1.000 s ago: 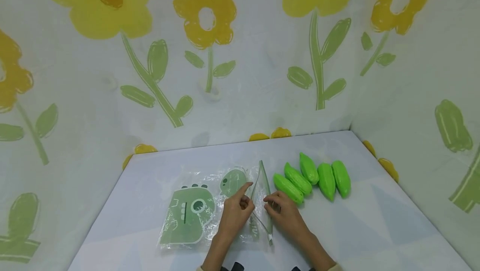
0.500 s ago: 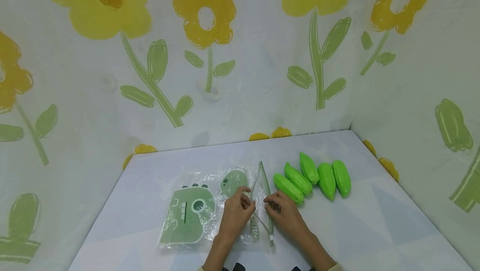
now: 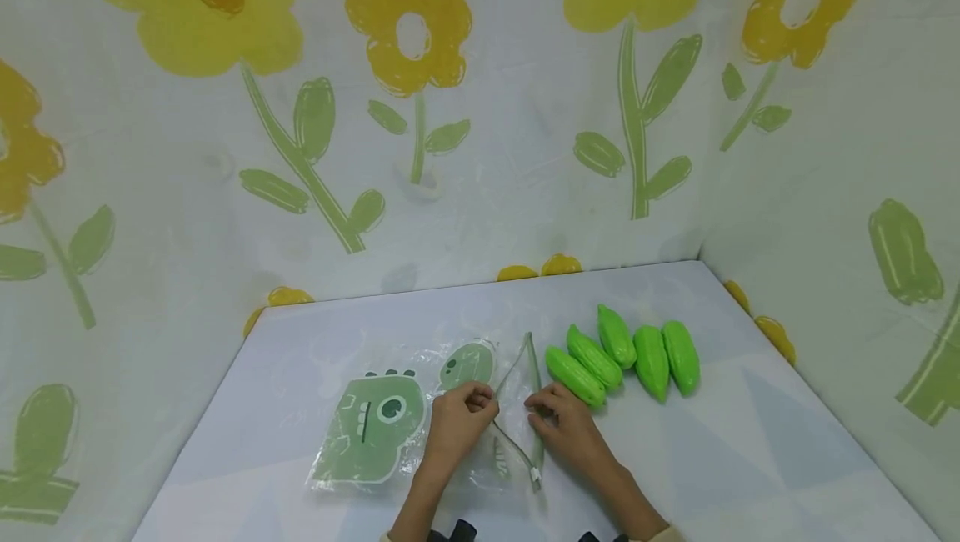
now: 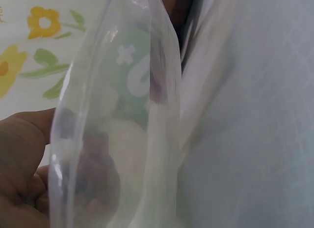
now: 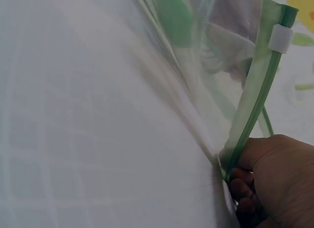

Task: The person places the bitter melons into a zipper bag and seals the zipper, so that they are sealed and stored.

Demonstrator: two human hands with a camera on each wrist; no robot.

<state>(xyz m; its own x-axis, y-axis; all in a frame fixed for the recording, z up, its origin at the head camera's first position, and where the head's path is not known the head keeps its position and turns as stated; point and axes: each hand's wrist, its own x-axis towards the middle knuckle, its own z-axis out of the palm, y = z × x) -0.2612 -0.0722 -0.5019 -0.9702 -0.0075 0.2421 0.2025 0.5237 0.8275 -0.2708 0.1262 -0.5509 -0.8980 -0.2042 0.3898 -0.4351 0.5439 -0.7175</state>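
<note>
A clear plastic zip bag (image 3: 367, 434) printed with a green dinosaur lies on the table, its mouth spread apart on the right side. My left hand (image 3: 461, 421) pinches the near lip of the opening between thumb and fingers. The opposite lip, a green zip strip (image 5: 260, 90), is gripped by my right hand (image 3: 566, 425). A white slider (image 5: 281, 39) sits at one end of that strip. In the left wrist view, the bag's clear film (image 4: 113, 115) covers part of the left fingers. Nothing is seen inside the bag.
Several bright green, elongated, ridged fruit-like pieces (image 3: 617, 338) lie in a loose row beyond and right of the right hand. The pale table (image 3: 750, 459) meets a flower-patterned wall covering (image 3: 480, 217) at its back and sides.
My left hand has drawn left with its lip of the bag, so the mouth stands wider. The bag's printed face has shifted slightly left. The right hand has barely moved.
</note>
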